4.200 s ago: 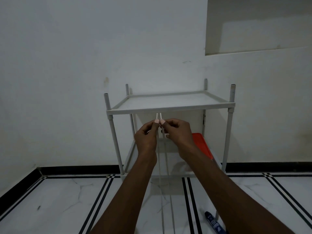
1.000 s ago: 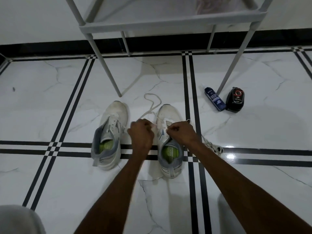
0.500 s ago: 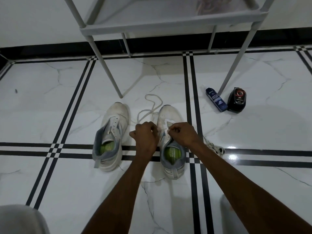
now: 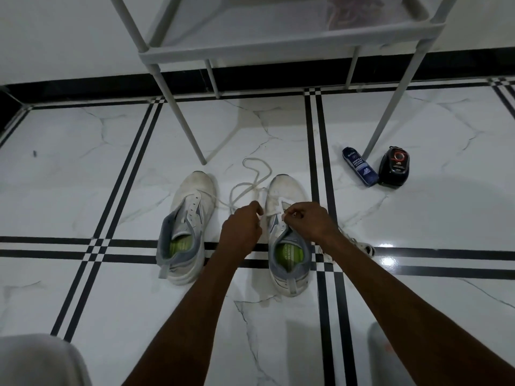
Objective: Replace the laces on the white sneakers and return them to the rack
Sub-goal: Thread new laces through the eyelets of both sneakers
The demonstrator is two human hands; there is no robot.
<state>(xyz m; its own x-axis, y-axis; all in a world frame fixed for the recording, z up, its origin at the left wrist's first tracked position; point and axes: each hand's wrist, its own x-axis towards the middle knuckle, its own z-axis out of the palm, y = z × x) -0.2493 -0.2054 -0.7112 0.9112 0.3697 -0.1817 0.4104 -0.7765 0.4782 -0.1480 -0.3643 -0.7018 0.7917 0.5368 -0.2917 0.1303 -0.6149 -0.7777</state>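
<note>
bare forearms (image 4: 195,316), light trouser knee (image 4: 36,360)

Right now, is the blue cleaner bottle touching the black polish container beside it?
Cannot tell. In the head view the blue cleaner bottle and the black polish container lie side by side by the rack leg; their near ends look to meet, but no contact or gap shows plainly.

Glossy marble floor (image 4: 432,218); matt cloth sneakers (image 4: 192,207).

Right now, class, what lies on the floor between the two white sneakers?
In the head view, a loose white lace loops between the left sneaker and right sneaker.
</note>
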